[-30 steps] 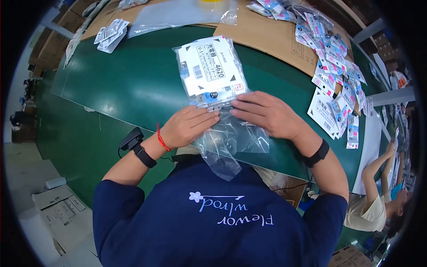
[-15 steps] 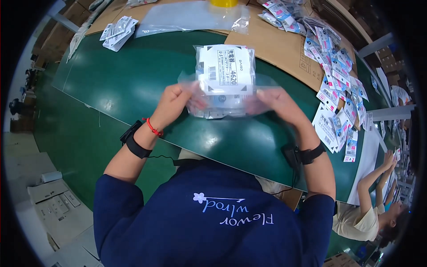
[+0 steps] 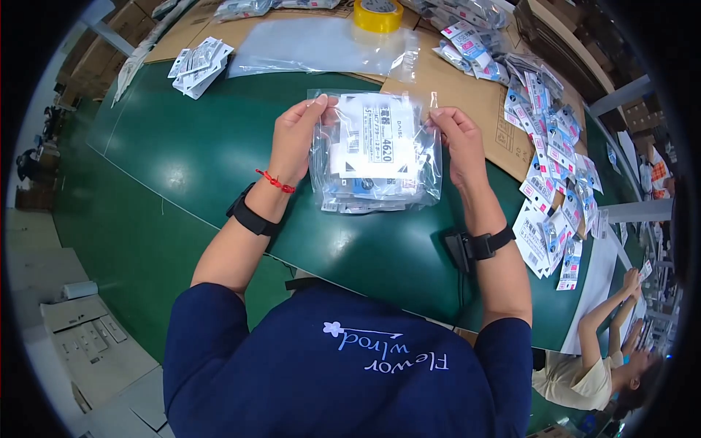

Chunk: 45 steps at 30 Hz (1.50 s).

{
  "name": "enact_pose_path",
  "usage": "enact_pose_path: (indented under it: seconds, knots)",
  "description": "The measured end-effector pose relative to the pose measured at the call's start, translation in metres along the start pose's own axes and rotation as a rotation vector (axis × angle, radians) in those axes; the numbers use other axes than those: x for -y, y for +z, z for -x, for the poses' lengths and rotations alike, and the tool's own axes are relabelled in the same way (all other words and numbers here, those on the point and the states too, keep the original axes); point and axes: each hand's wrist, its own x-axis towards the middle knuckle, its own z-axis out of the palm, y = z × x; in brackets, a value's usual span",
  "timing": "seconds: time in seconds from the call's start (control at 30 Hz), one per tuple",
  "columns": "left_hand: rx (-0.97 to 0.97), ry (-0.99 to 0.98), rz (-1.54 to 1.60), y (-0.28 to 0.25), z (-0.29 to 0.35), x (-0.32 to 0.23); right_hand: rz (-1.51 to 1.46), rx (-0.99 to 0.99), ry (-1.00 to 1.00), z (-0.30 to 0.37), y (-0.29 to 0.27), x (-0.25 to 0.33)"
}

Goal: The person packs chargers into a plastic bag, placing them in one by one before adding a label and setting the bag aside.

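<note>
A clear plastic bag point(image 3: 376, 191) lies on the green table in front of me, filled with a stack of small packs. A white printed label card point(image 3: 367, 137) shows on top through the film. My left hand point(image 3: 296, 131) pinches the bag's far left corner between thumb and fingers. The far right corner is pinched in my right hand point(image 3: 460, 139). Both hands sit at the bag's upper edge, with the packs hanging toward me between them.
Flat clear bags point(image 3: 314, 45) lie at the back beside a roll of yellow tape point(image 3: 377, 14). Several packs point(image 3: 197, 69) are stacked at far left. Many more blister packs point(image 3: 544, 164) spread over cardboard point(image 3: 460, 106) on the right. A co-worker point(image 3: 584, 372) sits at lower right.
My hands have moved from the bag's near sides to its far corners. The bag has shifted slightly nearer to me, and its film is now spread out.
</note>
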Motion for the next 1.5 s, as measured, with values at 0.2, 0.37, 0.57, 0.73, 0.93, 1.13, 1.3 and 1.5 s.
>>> enact_pose_path:
  seconds: [0.2,0.37,0.57,0.73,0.93,1.13,1.3,1.5]
  knots:
    - [-0.120,0.156,-0.179,0.002,-0.024,0.015,-0.044,-0.130,-0.004,-0.007,0.002,-0.019]
    - [-0.114,0.181,-0.324,-0.004,-0.038,0.022,-0.019,-0.168,-0.067,-0.010,0.002,-0.023]
    - [-0.129,0.191,-0.258,0.001,-0.044,0.025,-0.003,-0.189,-0.053,-0.015,0.002,-0.027]
    - [-0.131,0.152,-0.283,0.000,-0.049,0.031,0.103,-0.166,0.001,-0.018,-0.005,-0.031]
    - [-0.177,0.435,-0.508,-0.008,-0.057,0.047,0.318,-0.136,0.030,-0.018,0.002,-0.027]
    - [-0.157,0.392,-0.702,-0.005,-0.053,0.049,0.734,-0.206,-0.207,-0.018,0.003,-0.034]
    - [-0.226,0.526,-0.884,-0.015,-0.057,0.057,0.793,-0.234,-0.263,-0.016,0.005,-0.029]
    - [-0.212,0.113,-0.298,-0.020,-0.043,0.038,0.837,-0.168,-0.350,-0.022,0.011,0.009]
